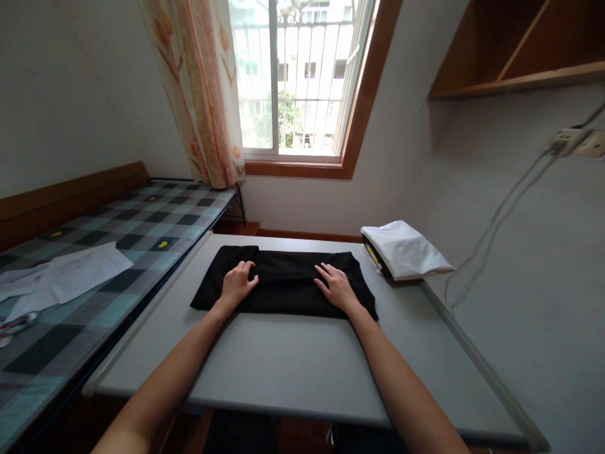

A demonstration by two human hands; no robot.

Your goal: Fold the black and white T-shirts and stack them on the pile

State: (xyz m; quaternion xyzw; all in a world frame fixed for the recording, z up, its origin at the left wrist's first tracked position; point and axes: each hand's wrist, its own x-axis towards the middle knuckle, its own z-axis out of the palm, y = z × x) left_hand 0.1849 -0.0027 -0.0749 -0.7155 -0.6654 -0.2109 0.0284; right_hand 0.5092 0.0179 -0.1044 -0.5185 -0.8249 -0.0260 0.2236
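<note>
A black cloth, folded into a long flat bundle (pixel 283 284), lies crosswise on the white table (pixel 288 359). It looks like a garment, though I cannot tell which kind. My left hand (pixel 239 282) rests on its left part, fingers slightly bent and thumb apart, near a folded-over layer at that end. On the right part lies my right hand (pixel 336 285), fingers spread on the fabric. Neither hand grips the cloth. Part of the cloth is hidden under both hands.
A stack of folded clothes (pixel 404 249), white on top, sits at the table's back right corner. On the left is a bed with a checked cover (pixel 184 217) and loose papers (pixel 85 271). A window (pixel 302 82) is ahead; cables (pixel 496 221) hang along the right wall.
</note>
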